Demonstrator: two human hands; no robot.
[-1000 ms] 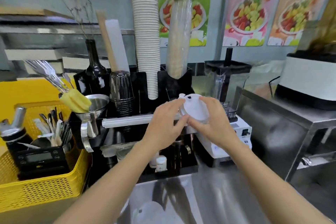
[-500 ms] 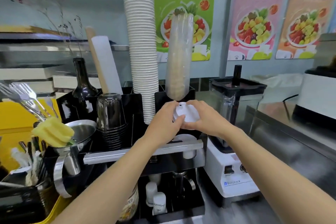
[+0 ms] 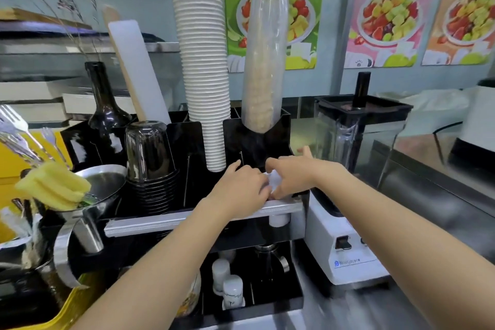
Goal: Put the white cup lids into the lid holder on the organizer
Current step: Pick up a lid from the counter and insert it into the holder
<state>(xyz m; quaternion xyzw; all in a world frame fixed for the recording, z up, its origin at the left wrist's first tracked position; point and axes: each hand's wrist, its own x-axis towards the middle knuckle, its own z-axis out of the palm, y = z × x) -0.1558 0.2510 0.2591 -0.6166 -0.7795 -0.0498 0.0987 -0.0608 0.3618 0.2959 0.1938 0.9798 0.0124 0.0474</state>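
The black organizer (image 3: 257, 142) is filling the middle of the view, and everything else is arranging itself around it. Rising out of its centre, the tall stack of white paper cups (image 3: 201, 61) is running off the top edge, and just right of that stack a sleeve of clear plastic cups (image 3: 265, 56) is leaning in the organizer's right rear slot. To the right of the organizer the blender (image 3: 348, 195) is standing on its white base, close against the organizer's side. To the organizer's left a dark bottle (image 3: 103, 104) is standing upright, and in its front left compartment a stack of dark cups (image 3: 150, 166) is sitting upside down.

Both hands are meeting at the organizer's front right compartment, just above the silver rail (image 3: 203, 215) running along its front. The left hand (image 3: 241, 187) is curling its grip inward, fingers closing on a white cup lid (image 3: 273, 181). The right hand (image 3: 292, 177) is pinching the same lid from the other side, thumb and fingers clamped on it. Only a sliver of white is showing between the hands, so it is probably a single lid, though a stack cannot be ruled out. The lid is sitting low at the mouth of that compartment.
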